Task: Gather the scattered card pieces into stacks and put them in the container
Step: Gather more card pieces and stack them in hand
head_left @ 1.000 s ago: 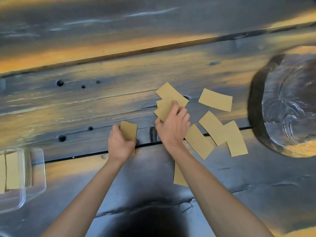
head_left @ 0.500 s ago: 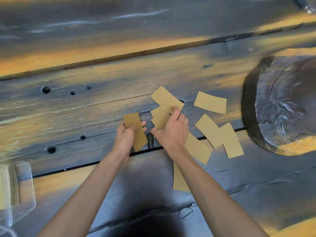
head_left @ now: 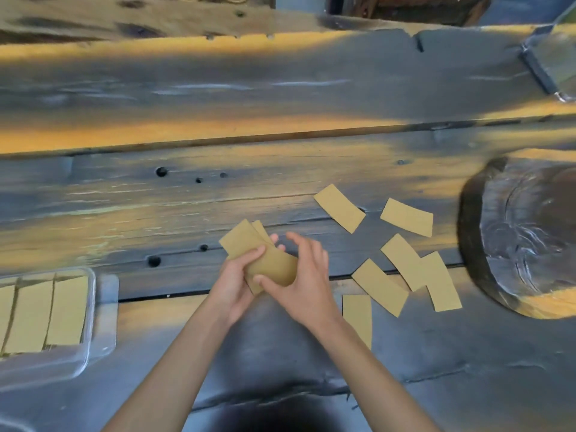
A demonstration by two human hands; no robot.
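Note:
Both hands meet over the middle of the table on a small stack of tan card pieces (head_left: pixel 246 241). My left hand (head_left: pixel 232 283) grips the stack from below, thumb across its face. My right hand (head_left: pixel 300 280) pinches the stack's near right end, fingers curved over it. Several loose tan cards lie flat to the right, among them one at the back (head_left: pixel 339 208), one beside it (head_left: pixel 406 217) and one close to my right forearm (head_left: pixel 357 310). A clear plastic container (head_left: pixel 103 310) sits at the left edge with upright rows of cards inside.
The table is dark, weathered wooden planks (head_left: pixel 280 98) with holes and gaps. A large round dark wood slab (head_left: pixel 526 235) takes up the right side. A dark strap with a metal clip (head_left: pixel 540 73) lies at the far right.
My right hand lifted cards from the pile and brought them to my left hand, so both hands now hold one stack. The view shifted, showing more of the container.

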